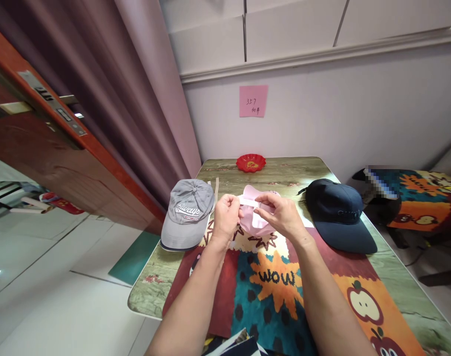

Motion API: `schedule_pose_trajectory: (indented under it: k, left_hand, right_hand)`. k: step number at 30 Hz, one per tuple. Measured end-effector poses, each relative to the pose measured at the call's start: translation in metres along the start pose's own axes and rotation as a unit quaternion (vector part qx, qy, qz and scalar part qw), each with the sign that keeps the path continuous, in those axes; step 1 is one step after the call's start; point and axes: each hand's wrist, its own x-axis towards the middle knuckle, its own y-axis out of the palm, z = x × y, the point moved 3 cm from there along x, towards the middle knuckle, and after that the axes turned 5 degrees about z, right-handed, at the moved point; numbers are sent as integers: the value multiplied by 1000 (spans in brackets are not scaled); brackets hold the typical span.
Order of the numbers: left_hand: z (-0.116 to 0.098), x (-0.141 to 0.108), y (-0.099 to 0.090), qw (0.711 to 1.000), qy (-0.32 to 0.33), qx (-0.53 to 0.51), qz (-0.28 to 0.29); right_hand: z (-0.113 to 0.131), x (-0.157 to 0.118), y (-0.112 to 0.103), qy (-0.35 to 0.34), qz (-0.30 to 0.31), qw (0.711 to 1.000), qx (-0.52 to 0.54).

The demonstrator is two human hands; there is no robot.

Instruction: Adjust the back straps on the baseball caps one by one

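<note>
A pink baseball cap (pixel 255 226) lies at the middle of the table, its brim toward the wall and its back toward me. Across its rear opening runs a pale adjusting strap. My left hand (pixel 227 211) pinches the left end of that strap between thumb and fingers. At the strap's right end my right hand (pixel 279 212) is closed too, thumb and forefinger on it. To the left sits a grey cap (pixel 190 210) with white lettering, and to the right a navy cap (pixel 337 210) with its brim toward me.
A red scalloped dish (pixel 251 163) stands at the table's far edge. A colourful printed mat (pixel 273 291) covers part of the wooden-patterned table (pixel 147 291). A door (pixel 80 163) stands at the left beside a curtain (pixel 144 99). A pink note (pixel 253 101) is on the wall.
</note>
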Motion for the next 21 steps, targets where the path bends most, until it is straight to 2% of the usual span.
schedule_pose_trajectory:
  k: [3, 6, 9, 13, 15, 21]
  left_hand:
    - [-2, -1, -4, 1000, -3, -8, 1]
    - [-4, -2, -6, 999, -10, -20, 26]
    - [-9, 3, -7, 997, -3, -8, 82]
    - [-14, 15, -2, 977, -15, 87, 193]
    - [-15, 22, 0, 968, -21, 114, 224]
    - [-12, 33, -8, 969, -58, 69, 231]
  right_hand:
    - [-3, 0, -1, 2, 12, 1000, -4]
    - [-5, 0, -1, -2, 14, 1000, -1]
    - [-7, 0, -1, -9, 10, 1000, 19]
    - [-8, 0, 0, -22, 15, 999, 36]
    - [-10, 0, -1, -25, 22, 999, 34]
    - [-17, -2, -14, 13, 28, 999, -32]
